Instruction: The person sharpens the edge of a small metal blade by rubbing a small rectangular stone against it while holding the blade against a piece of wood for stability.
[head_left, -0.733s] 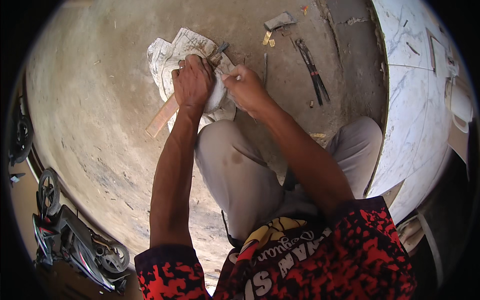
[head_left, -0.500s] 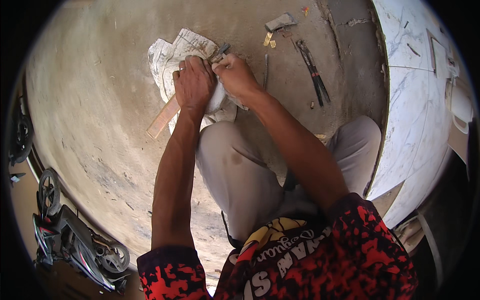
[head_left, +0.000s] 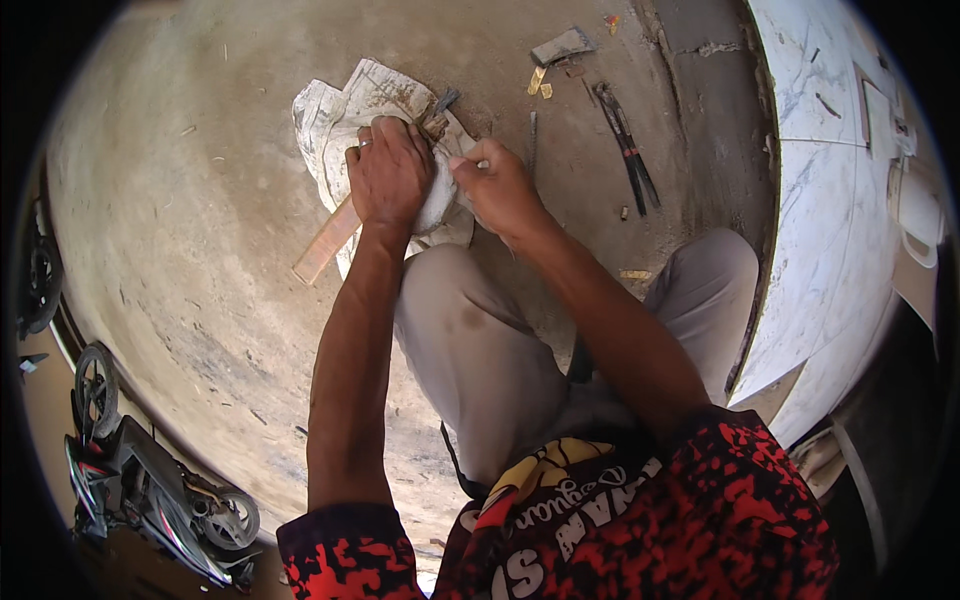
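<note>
My left hand [head_left: 390,172] presses on the rumpled, stained white sack [head_left: 325,110], its fingers curled over a bunched part. A flat light wooden strip [head_left: 325,247] pokes out from beneath it to the lower left. Beside my left fingertips, brownish bits and a dark grey piece [head_left: 446,101] lie on the sack. My right hand [head_left: 495,195] is closed in a pinch at the sack's right edge, a little apart from my left; what it holds is hidden. A thin rod [head_left: 532,140] lies on the floor past it.
Long black-handled pincers [head_left: 630,160], a grey pouch-like piece [head_left: 560,46] and small yellow scraps [head_left: 541,82] lie to the right on the concrete floor [head_left: 190,200]. My bent knees [head_left: 460,330] are below. A marble-tiled step [head_left: 815,200] borders the right; a motorcycle [head_left: 150,480] stands lower left.
My right hand moved up-left against my left hand, then came back down and to the right, away from it. My left hand stays on the sack with little movement.
</note>
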